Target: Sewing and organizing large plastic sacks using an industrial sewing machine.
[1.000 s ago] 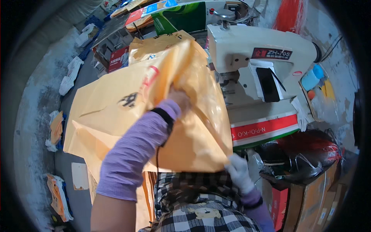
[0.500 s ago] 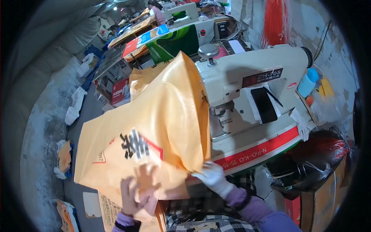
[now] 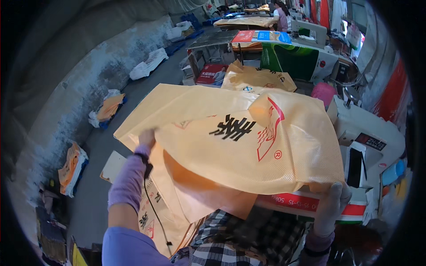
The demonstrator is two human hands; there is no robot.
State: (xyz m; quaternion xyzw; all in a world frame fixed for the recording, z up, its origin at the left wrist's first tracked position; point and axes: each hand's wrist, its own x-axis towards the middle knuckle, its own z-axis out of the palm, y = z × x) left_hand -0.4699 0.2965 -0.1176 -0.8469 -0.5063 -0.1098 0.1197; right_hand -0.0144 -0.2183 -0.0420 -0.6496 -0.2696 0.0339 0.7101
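Observation:
A large peach-coloured woven sack [image 3: 199, 153] with black characters and a red emblem spreads across in front of me. Its near side is lifted and bowed, and a shadowed hollow shows beneath. My left hand [image 3: 147, 136], bare and slightly blurred, is closed on the sack's edge at the left. At the right, my gloved right hand [image 3: 332, 203] grips the near right corner. Just beyond that hand stands a white industrial sewing machine [image 3: 372, 117], its needle area hidden behind the sack. More printed sacks [image 3: 153, 217] lie below my left forearm.
Another peach sack [image 3: 257, 80] lies beyond the held one. A black phone [image 3: 355, 166] rests on the machine bed. Further off are a table [image 3: 211, 40], another sewing machine [image 3: 310, 32] and a person [image 3: 282, 17]. Folded bundles [image 3: 73, 168] lie along the left wall.
My left hand has gone from open on the sack to closed on its edge, further up. The sack has swung down from the machine head and spread out rightward. My view has turned left.

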